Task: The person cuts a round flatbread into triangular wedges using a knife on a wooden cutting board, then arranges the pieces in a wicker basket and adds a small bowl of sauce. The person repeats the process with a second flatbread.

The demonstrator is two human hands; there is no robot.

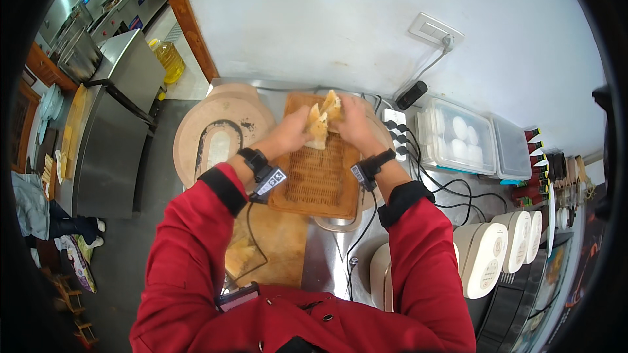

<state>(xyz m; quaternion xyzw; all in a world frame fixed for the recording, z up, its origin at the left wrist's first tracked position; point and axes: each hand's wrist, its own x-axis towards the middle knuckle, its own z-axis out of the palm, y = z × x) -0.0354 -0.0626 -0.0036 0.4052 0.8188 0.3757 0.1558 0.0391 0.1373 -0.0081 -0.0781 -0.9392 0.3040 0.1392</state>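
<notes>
Golden flatbread pieces are in both of my hands, above a brown woven basket tray [321,176]. My left hand [293,130] grips one flatbread piece [319,132] with its pale cut edge showing. In my right hand [354,121] is another flatbread piece [332,106], raised slightly higher. Fingers hide parts of both pieces, and I cannot tell whether they are fully apart. The tray rests partly over beige round boards. Closer to my body lies a wooden cutting board [282,240], with more flatbread [240,256] at its left, partly behind my sleeve.
A beige round board [189,142] stands left of the tray. To the right are a power strip [400,144] with black cables, a plastic box [461,139] of white eggs, and several white appliances [483,260]. A person's legs [73,230] show at far left.
</notes>
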